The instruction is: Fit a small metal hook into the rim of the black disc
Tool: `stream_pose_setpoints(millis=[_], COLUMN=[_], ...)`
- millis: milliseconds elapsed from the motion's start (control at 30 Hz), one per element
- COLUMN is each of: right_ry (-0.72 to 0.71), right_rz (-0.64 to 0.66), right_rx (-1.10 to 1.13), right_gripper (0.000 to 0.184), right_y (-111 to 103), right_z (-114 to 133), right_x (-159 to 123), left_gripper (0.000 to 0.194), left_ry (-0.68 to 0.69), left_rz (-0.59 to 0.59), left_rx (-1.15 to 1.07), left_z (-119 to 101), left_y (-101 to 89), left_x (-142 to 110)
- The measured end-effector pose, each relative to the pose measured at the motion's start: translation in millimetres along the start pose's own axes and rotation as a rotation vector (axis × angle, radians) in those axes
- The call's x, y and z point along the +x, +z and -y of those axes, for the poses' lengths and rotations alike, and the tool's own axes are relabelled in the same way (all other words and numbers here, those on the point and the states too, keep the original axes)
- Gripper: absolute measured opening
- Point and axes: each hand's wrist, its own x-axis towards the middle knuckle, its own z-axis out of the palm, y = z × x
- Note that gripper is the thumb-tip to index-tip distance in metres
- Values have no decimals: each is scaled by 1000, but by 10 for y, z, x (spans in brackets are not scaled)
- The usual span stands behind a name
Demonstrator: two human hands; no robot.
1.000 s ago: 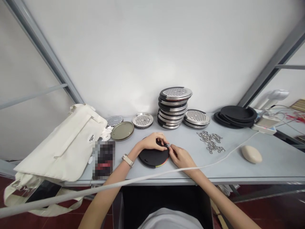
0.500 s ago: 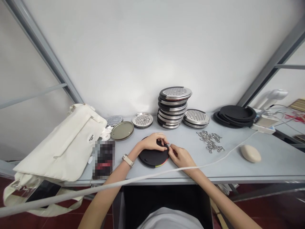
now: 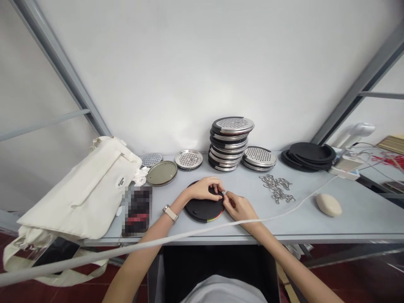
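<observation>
A round black disc [image 3: 202, 209] lies on the desk in front of me, a red and yellow strip along its near right edge. My left hand [image 3: 206, 188] arches over its far part, thumb and fingertips closed at the right rim. From the right, my right hand [image 3: 239, 206] meets it there, its thumb and forefinger pinched. Between the fingertips shows a small shiny metal clip [image 3: 224, 193]; fingers hide most of it. Further right, a loose heap of metal clips [image 3: 277, 188] lies on the desk.
Behind the disc rises a tall stack of perforated metal discs [image 3: 232, 143], with a shorter stack [image 3: 259, 158] beside it. Black discs [image 3: 309, 155] are piled right. A white cable [image 3: 189, 232] crosses before my arms. A cream bag [image 3: 82, 189] and olive discs [image 3: 162, 173] lie left.
Both hands stay at the disc's right rim with hardly any movement. The view has shifted slightly, so things on the right sit a little further left.
</observation>
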Motion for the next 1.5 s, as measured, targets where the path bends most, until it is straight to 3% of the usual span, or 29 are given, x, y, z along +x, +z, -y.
stream_pose_setpoints(millis=[967, 1300, 1500], right_ry=[0, 18, 19], right_rz=[40, 40, 36], right_rx=[-181, -180, -158], right_gripper=[30, 32, 34], right_y=[11, 4, 1], right_z=[6, 12, 9], right_x=[-1, 6, 4], left_gripper=[17, 31, 26], left_ry=[23, 38, 36], left_rz=[8, 7, 14], left_rx=[-88, 0, 17], left_z=[28, -34, -70], left_y=[34, -5, -19], left_x=[1, -15, -18])
